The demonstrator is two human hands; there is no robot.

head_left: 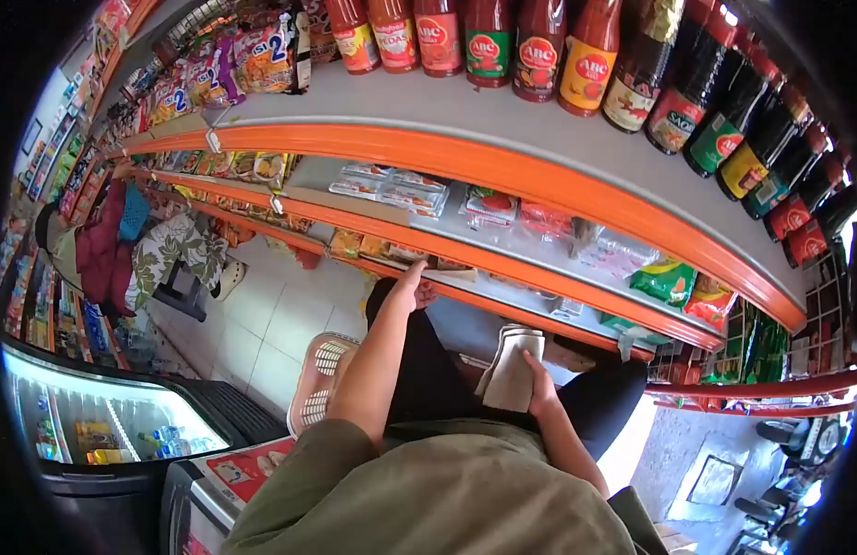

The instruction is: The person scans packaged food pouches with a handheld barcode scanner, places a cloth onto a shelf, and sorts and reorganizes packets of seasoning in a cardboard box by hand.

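Note:
My left hand reaches to the front edge of a lower shelf, beside a row of small packets. Its fingers show only in part; they look stretched and loosely apart, with nothing visible in them. Over my lap, my right hand grips a folded greyish-beige cloth along its right side. The cloth hangs clear of the shelves, between my knees.
Sauce bottles line the upper shelf, with snack bags to their left. Wrapped packs lie one tier down. A plastic basket stands left of me, near a lit drinks cooler. Another person is at far left.

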